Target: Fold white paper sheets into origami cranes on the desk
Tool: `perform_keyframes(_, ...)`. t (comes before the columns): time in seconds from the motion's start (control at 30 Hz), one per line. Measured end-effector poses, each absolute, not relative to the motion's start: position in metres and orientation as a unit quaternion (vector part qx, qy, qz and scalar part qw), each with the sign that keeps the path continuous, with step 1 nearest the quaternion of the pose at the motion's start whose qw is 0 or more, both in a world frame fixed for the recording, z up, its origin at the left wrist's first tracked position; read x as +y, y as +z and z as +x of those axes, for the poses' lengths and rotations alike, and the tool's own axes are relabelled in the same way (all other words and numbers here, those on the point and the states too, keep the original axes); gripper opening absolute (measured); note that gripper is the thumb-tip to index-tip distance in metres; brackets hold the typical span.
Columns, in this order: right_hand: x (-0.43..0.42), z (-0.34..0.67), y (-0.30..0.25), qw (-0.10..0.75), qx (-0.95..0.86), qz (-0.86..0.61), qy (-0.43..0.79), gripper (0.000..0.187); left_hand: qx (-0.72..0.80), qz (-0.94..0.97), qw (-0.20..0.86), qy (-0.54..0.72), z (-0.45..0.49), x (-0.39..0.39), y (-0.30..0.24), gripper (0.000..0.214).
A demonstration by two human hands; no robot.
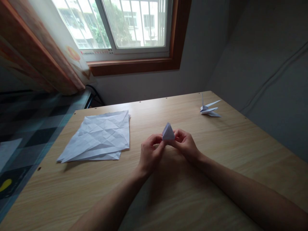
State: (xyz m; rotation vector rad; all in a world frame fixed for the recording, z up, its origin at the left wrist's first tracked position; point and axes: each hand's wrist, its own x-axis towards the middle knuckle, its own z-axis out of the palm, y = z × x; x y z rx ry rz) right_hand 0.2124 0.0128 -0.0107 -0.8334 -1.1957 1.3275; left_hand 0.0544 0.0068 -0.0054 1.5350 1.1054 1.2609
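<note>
The grip is two-handed: the left hand [151, 150] and the right hand [186, 144] are each pinched, thumb against fingers, on the lower corners of a small folded paper piece [168, 132]. That piece sits between the fingertips over the middle of the tabletop [154, 107], its narrow point turned up and away from the person; whether its underside touches the wood cannot be told.

It should weigh next to nothing. Its layers probably make it fairly stiff along the folded edges, yet the thin paper would crush or tear at the tip under a hard squeeze. Dry paper should not slip much, so a light pinch at the thicker lower corners, as here, looks the safest hold, leaving the upper point free.

To the left, well apart from the hands, lie creased paper sheets [103, 134], loosely stacked. Toward the far right corner stands an origami crane [209, 110], whose slender neck and wings would bend easily.
</note>
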Motion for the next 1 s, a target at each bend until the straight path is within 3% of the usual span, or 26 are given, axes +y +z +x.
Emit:
perform_keyframes(0.27, 0.0161, 0.2133, -0.0177, 0.547, -0.498, -0.396, 0.544, 0.036, 0.465, 0.573, 0.402, 0.542, 0.0554, 0.0073, -0.0058, 0.012)
perform_keyframes(0.57, 0.0157, 0.2105, -0.0169, 0.584, -0.494, -0.379, 0.52, 0.042, 0.407, 0.55, 0.498, 0.532, 0.058, 0.0063, -0.003, 0.037)
perform_keyframes(0.83, 0.0149, 0.2106, -0.0131, 0.586, -0.494, -0.366, 0.527, 0.036, 0.405, 0.536, 0.522, 0.526, 0.057, 0.0056, -0.0013, 0.016)
perform_keyframes(1.0, 0.0148, 0.2115, -0.0115, 0.575, -0.512, -0.37, 0.52, 0.024, 0.402, 0.512, 0.519, 0.554, 0.0585, 0.0055, -0.0025, 0.023)
